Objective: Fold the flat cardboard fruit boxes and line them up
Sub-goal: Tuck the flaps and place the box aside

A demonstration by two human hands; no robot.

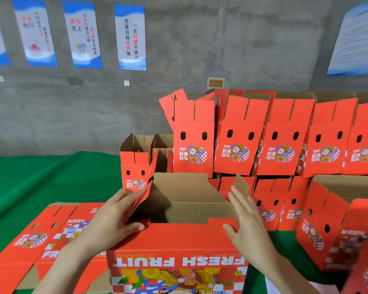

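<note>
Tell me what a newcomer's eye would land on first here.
First, the open red box in the centre foreground, FRESH FRUIT upside down on its near wall, with the left hand and right hand flat against its side flaps. Behind and right, folded boxes stand stacked in rows; flat boxes lie lower left on the green cloth.
</note>
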